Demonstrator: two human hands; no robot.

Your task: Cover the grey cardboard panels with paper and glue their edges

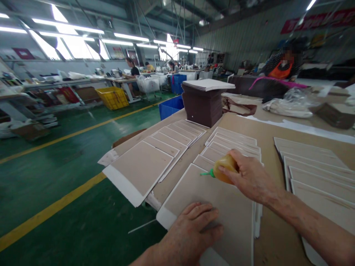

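Observation:
In my right hand (pixel 246 171) is a squeeze bottle (pixel 224 169) of amber liquid, tipped sideways. Its green nozzle (pixel 206 173) points left, over the upper part of a beige panel (pixel 222 207) with pale edges. Whether the tip touches the panel I cannot tell. My left hand (pixel 194 229) lies on that same panel with its fingers stretched out. Behind it, more panels (pixel 233 144) overlap in a row running away from me. A second overlapping row (pixel 141 166) lies to the left, and a third (pixel 318 192) lies to the right, beneath my right forearm.
A tall dark stack (pixel 203 105) topped with pale sheets stands at the table's far end. Beside it is a blue bin (pixel 170 107). A yellow crate (pixel 112 98) sits on the green floor. Across the table at right, a person in an orange garment (pixel 281 70) is present.

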